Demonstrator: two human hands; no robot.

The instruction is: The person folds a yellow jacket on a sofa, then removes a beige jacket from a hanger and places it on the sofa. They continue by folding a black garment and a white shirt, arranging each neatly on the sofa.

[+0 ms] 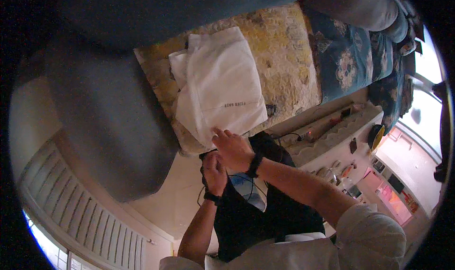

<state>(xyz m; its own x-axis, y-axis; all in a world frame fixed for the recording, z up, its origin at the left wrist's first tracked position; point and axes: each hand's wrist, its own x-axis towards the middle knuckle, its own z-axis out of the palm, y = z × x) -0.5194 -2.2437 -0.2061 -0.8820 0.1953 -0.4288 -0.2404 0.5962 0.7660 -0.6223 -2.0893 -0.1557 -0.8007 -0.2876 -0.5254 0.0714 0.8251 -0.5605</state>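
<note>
A white folded garment (pixel 220 74) with a small line of print lies on a yellowish quilted bed cover (pixel 284 53). Its narrow strip at the left side is folded over the body. The fingers of my right hand (pixel 233 151) rest on the garment's near edge, with a black band on that wrist. Just below and to the left, my left hand (pixel 215 174) is close against the right one at the bed's near edge. Its fingertips are partly hidden, so whether it pinches any cloth cannot be seen. Thin black cables hang around both wrists.
Blue floral bedding (pixel 344 60) is piled at the right end of the bed. A large dark grey surface (pixel 117 120) borders the left and far sides. A ledge with a scalloped cloth (pixel 330 135) runs at the right. White slatted panels (pixel 71 195) stand at lower left.
</note>
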